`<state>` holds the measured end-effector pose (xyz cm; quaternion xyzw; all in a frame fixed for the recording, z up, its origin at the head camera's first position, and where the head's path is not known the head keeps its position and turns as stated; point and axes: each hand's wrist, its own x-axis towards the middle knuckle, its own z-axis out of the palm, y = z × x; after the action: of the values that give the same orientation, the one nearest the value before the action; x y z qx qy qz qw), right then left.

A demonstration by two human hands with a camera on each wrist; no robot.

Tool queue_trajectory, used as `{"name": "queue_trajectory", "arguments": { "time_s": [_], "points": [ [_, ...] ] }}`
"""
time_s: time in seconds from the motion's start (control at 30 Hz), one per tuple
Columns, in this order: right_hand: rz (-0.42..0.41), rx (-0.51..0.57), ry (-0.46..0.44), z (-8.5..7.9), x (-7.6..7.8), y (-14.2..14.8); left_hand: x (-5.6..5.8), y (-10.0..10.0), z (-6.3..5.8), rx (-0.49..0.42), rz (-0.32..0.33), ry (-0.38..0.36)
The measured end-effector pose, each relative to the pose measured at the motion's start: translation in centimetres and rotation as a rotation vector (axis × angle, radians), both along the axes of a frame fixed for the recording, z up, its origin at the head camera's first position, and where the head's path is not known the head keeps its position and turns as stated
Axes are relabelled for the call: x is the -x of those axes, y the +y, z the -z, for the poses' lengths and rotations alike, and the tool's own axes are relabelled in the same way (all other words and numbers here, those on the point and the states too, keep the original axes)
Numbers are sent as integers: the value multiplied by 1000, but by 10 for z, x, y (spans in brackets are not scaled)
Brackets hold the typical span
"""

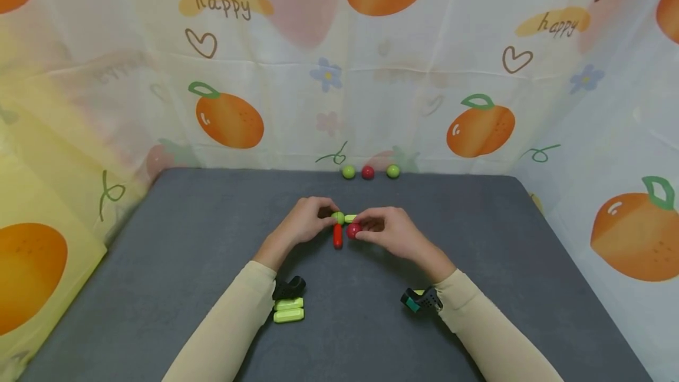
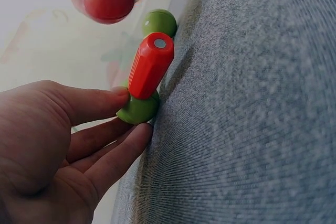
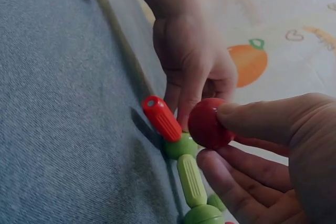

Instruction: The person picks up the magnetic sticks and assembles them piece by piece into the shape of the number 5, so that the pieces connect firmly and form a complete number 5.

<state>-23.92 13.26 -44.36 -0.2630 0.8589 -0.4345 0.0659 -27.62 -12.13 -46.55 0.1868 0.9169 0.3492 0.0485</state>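
My left hand (image 1: 310, 220) pinches a green ball (image 2: 140, 109) low over the grey cloth. A red rod (image 2: 151, 65) with a round metal end sticks out from that ball toward me. A yellow-green rod (image 3: 191, 181) also joins the ball, and a second green ball (image 3: 203, 215) sits at this rod's other end. My right hand (image 1: 391, 230) holds a red ball (image 3: 211, 123) between thumb and fingers. In the head view the red ball is just right of the red rod, and the right fingers cover part of the yellow-green rod.
Along the table's back edge stand a green ball (image 1: 348, 172), a red ball (image 1: 368, 173) and another green ball (image 1: 392, 171). Two yellow-green rods (image 1: 289, 315) lie by my left wrist. Something yellow-green (image 1: 419, 292) shows partly behind the right wrist camera (image 1: 412, 300). A printed curtain (image 1: 297, 105) encloses the back.
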Motion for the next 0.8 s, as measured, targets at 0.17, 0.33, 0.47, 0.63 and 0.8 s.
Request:
{"name": "queue_trajectory", "arguments": {
  "time_s": [0.17, 0.33, 0.47, 0.63, 0.8],
  "points": [
    [-51, -57, 0, 2, -1, -3, -1, 0, -2, -6, -4, -7],
    [-105, -130, -29, 5, -4, -7, -2, -1, -2, -1, -4, -3],
    [-158, -153, -49, 9, -7, -12, -2, -2, 0, -5, -5, 2],
    [-168, -139, -42, 15, -8, -17, -1, -2, 0, -13, 4, 1],
    [-167, -115, -16, 18, -10, -20, 0, -2, 0, -20, 15, 18]
  ]
}}
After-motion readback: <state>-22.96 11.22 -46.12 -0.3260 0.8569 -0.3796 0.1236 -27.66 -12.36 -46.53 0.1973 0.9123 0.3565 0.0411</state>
